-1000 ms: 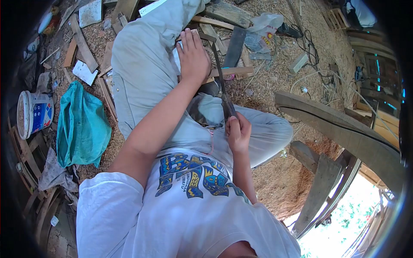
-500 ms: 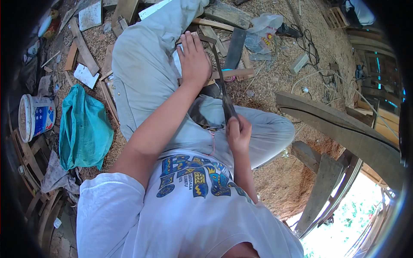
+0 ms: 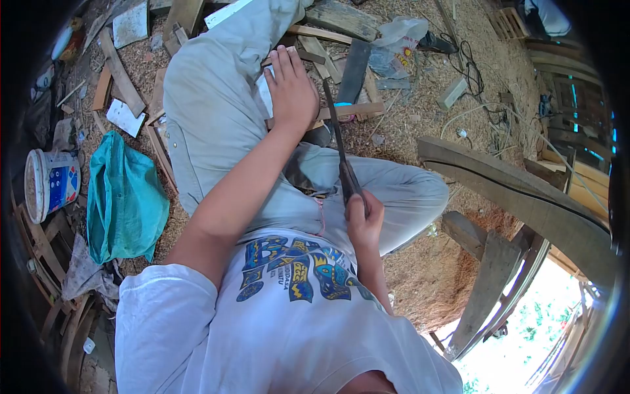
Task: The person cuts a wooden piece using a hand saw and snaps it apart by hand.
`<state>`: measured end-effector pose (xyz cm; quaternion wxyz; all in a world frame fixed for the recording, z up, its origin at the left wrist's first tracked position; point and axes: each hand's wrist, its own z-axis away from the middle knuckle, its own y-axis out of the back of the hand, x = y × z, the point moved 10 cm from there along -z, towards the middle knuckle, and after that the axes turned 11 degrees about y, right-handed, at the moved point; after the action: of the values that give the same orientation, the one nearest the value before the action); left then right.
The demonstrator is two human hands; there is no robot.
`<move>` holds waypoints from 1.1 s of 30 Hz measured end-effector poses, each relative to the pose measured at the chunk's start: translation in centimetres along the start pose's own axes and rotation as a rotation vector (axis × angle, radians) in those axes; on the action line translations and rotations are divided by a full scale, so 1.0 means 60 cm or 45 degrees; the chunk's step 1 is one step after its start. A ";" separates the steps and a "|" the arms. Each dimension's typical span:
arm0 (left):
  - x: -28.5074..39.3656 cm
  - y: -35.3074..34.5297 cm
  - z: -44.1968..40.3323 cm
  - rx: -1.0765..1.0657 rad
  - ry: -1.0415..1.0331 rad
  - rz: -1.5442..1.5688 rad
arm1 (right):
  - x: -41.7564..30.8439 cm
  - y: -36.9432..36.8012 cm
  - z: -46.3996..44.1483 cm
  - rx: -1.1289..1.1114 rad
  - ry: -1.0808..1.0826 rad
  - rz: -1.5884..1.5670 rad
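Observation:
My left hand (image 3: pixel 293 95) lies with its fingers stretched out over a small wooden piece (image 3: pixel 310 56), beside my bent leg. A white flat thing (image 3: pixel 263 95) shows partly under this hand. My right hand (image 3: pixel 365 220) is closed round the dark handle of a long narrow tool (image 3: pixel 337 134), in front of my lap. The blade points up and slightly left, and its tip is a little below the wooden piece, apart from it. Below the left hand's wrist, a wooden strip (image 3: pixel 361 109) lies crosswise behind the blade.
At the left are a green cloth sack (image 3: pixel 125 197) and a white bucket (image 3: pixel 41 184). Wood offcuts (image 3: pixel 121 72) and a plastic bag (image 3: pixel 399 39) lie on shavings. A large beam (image 3: pixel 512 180) and black cable (image 3: pixel 474 79) are at the right.
My right hand has drawn the tool down towards my body, so its tip has left the wooden piece. My left hand has hardly moved. The view has shifted slightly.

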<state>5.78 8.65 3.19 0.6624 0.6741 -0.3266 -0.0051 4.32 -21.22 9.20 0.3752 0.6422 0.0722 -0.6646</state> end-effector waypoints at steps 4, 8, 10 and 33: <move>-0.001 -0.005 0.001 -0.003 0.011 -0.031 | 0.017 -0.013 -0.031 0.010 -0.070 -0.008; 0.001 0.011 0.003 0.064 -0.022 0.007 | -0.035 -0.044 -0.095 0.003 0.065 0.082; 0.001 0.010 0.003 0.051 -0.012 0.003 | -0.024 -0.024 -0.049 0.007 0.038 0.085; 0.002 -0.002 0.002 0.043 -0.032 -0.073 | -0.021 -0.048 -0.092 0.056 0.073 0.094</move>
<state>5.86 8.50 3.13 0.6463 0.6942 -0.3156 -0.0272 6.86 -15.46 8.34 0.3828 0.6715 0.0446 -0.6330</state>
